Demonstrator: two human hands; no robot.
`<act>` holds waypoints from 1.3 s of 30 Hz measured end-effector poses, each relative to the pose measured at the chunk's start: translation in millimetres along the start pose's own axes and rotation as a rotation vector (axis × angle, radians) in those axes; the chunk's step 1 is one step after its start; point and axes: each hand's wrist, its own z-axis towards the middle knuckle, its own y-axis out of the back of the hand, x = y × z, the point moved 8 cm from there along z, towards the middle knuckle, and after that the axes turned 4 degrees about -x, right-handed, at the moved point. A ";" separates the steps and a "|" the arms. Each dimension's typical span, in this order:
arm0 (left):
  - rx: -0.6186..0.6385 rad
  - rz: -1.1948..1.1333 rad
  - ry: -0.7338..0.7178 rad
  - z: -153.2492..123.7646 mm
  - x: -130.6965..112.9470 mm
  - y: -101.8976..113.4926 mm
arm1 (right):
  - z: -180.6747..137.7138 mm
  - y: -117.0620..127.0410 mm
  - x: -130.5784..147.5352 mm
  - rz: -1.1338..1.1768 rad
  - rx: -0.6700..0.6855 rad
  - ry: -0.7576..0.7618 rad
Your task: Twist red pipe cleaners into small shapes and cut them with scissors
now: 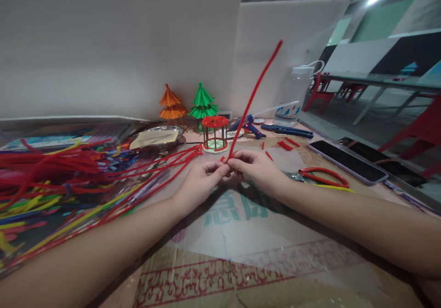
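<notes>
Over the middle of the table, my left hand [206, 177] and my right hand [253, 168] meet at the fingertips. Between them is the lower end of a long red pipe cleaner [255, 89], which rises tilted to the upper right. Both hands are closed in a pinch on it, and its gripped end is mostly hidden by the fingers. Just behind the hands stands a small round frame [215, 123] with a red top, dark posts and a pale base. Short cut red pieces [284, 145] lie beyond my right hand.
Bundles of coloured pipe cleaners [62, 170] spread on the left. Behind stand an orange pagoda model [170, 101], a green one [202, 101] and a blue glue gun [248, 126]. Rightward are orange-handled scissors [325, 175], a phone [347, 162], blue pliers [287, 130] and a water bottle [294, 96].
</notes>
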 end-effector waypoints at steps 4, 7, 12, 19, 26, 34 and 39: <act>0.030 -0.008 -0.004 0.7 1.3 -2.9 | 0.0 1.6 1.4 -0.031 -0.020 -0.005; 0.062 -0.047 -0.012 2.3 2.9 -5.7 | 1.1 2.9 2.0 -0.022 -0.023 0.004; 0.060 -0.081 0.031 3.6 8.9 -4.9 | 0.5 1.5 2.2 -0.025 -0.017 0.019; 0.041 -0.110 0.062 3.3 7.7 -3.9 | 2.1 -5.2 6.9 0.023 0.052 0.004; -0.011 -0.085 0.137 1.7 11.3 -1.7 | -1.4 35.1 60.8 -0.219 0.060 0.206; -0.024 -0.061 0.124 2.5 14.7 1.0 | -5.0 53.8 72.4 -0.753 0.015 0.334; -0.038 -0.073 0.107 2.0 9.9 0.9 | -14.3 79.8 47.3 -1.026 0.124 0.221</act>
